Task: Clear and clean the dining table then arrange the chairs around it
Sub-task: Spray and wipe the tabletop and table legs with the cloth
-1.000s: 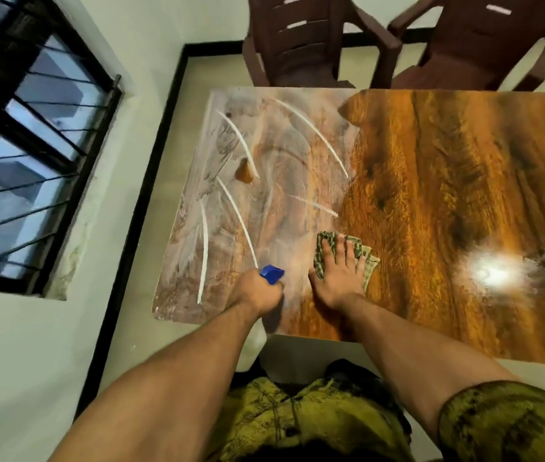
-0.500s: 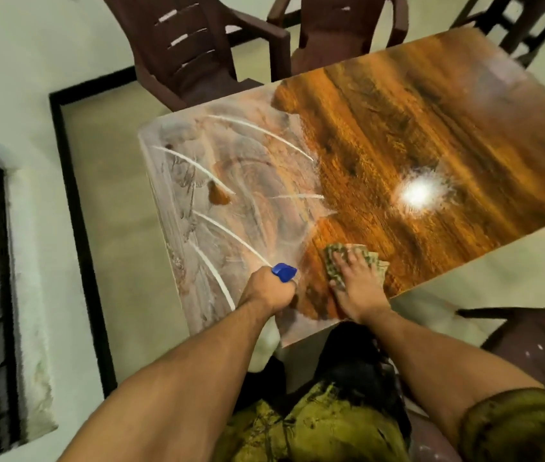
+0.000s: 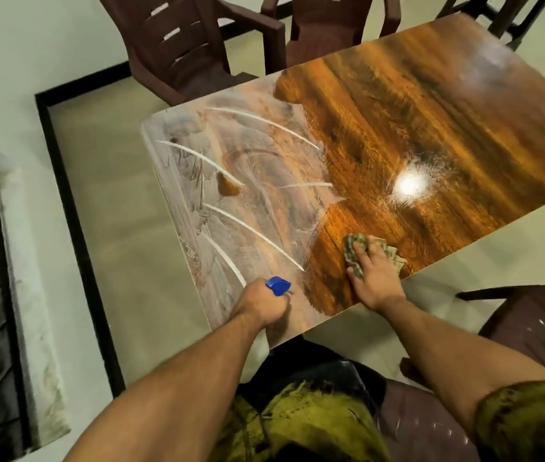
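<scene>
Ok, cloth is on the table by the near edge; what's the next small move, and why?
Probably sweep the cloth left into the white streaks. The right hand presses it flat at the border of the shiny wood, and the left part of the table is filmy. The left hand grips the spray bottle at the near edge.

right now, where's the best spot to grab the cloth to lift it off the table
Probably the bunched fold of the cloth showing left of the fingers of the right hand, pinched from above: the rest lies flat on the table, leaving no edge to get under.
</scene>
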